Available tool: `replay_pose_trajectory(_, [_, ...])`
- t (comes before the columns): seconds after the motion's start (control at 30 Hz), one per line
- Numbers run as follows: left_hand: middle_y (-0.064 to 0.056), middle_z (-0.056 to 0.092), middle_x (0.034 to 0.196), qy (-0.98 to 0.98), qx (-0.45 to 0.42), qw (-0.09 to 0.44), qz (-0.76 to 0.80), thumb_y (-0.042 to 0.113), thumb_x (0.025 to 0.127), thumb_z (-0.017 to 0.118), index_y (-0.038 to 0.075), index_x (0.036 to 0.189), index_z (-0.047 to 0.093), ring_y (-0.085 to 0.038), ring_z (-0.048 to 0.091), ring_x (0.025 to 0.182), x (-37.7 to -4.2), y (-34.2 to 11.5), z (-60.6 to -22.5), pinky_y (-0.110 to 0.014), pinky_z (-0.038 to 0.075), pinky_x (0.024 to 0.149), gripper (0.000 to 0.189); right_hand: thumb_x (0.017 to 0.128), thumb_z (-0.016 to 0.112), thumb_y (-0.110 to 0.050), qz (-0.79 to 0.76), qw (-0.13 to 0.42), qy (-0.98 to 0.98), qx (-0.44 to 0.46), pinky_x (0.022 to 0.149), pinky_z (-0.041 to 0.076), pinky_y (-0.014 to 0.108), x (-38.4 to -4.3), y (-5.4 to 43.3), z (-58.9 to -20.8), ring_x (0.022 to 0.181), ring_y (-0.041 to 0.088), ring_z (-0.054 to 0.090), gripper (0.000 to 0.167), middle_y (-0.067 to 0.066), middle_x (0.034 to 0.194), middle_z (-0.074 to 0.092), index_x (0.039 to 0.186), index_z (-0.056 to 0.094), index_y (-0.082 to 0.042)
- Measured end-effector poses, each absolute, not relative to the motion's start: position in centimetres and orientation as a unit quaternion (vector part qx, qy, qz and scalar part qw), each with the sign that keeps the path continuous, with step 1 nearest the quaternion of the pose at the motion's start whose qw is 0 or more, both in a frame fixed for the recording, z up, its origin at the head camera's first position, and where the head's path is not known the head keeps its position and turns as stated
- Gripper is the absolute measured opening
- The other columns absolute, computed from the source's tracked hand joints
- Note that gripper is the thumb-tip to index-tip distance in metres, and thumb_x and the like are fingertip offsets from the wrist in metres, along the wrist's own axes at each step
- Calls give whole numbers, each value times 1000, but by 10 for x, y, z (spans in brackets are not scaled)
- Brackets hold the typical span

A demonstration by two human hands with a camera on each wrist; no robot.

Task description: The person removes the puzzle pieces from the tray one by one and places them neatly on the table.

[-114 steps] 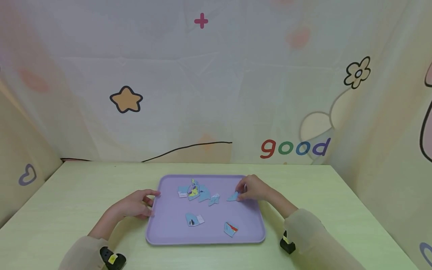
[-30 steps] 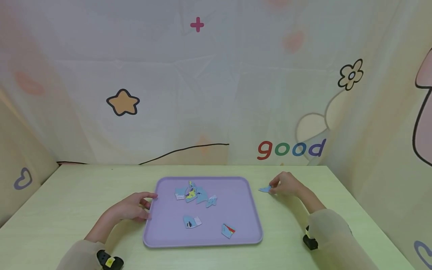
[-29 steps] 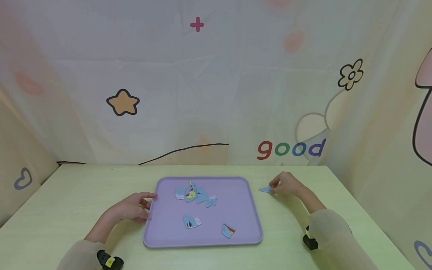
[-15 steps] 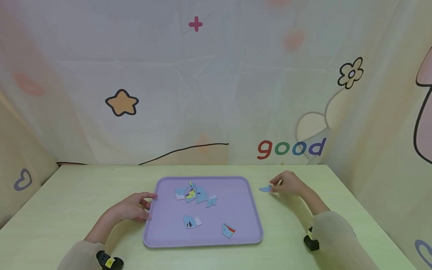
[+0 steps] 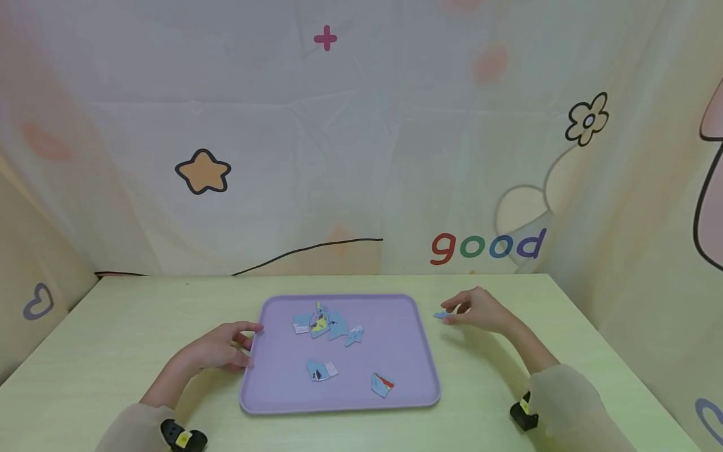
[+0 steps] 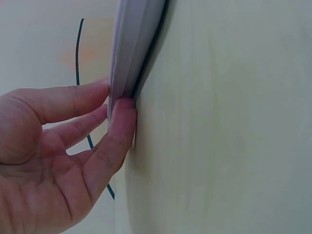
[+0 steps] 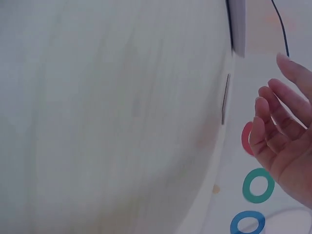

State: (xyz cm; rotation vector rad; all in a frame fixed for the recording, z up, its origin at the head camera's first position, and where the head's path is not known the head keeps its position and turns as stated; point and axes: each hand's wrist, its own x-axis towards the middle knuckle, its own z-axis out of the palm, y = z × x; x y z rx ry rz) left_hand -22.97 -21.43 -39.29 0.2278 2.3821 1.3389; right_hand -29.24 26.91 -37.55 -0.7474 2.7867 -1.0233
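A blue puzzle piece (image 5: 440, 315), likely light, stiff and best pinched by its edges, lies on the counter (image 5: 141, 326) beneath a loosely spread right hand (image 5: 480, 309), as the left hand (image 5: 221, 345), fingers parted, touches the purple tray (image 5: 339, 411).

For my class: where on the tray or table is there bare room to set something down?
Bare: the far right corner of the tray, right of the puzzle cluster; the table along the tray's near edge; the table left of the left hand. Crowded: the cluster, and where the right hand hovers over a loose piece.
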Motion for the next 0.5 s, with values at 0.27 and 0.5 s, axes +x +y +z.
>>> replay_pose_trajectory(0.27, [-12,49,94,851,82,200,478,-2,74,67,-5,131,40,-18,52,76,-230,-214,-393,-32,51,66,63,77,72,-16,-359,60,888,-281,69,49,26,-279,251,-371,77,16,59,36,13,91,66,104,65,7])
replay_pose_trajectory(0.5, [-12,49,94,853,80,200,476,-2,74,68,-4,131,40,-19,52,76,-229,-214,-391,-31,51,66,63,75,73,-9,-365,83,872,-315,67,49,24,-271,228,-373,73,12,58,32,13,89,65,104,66,5])
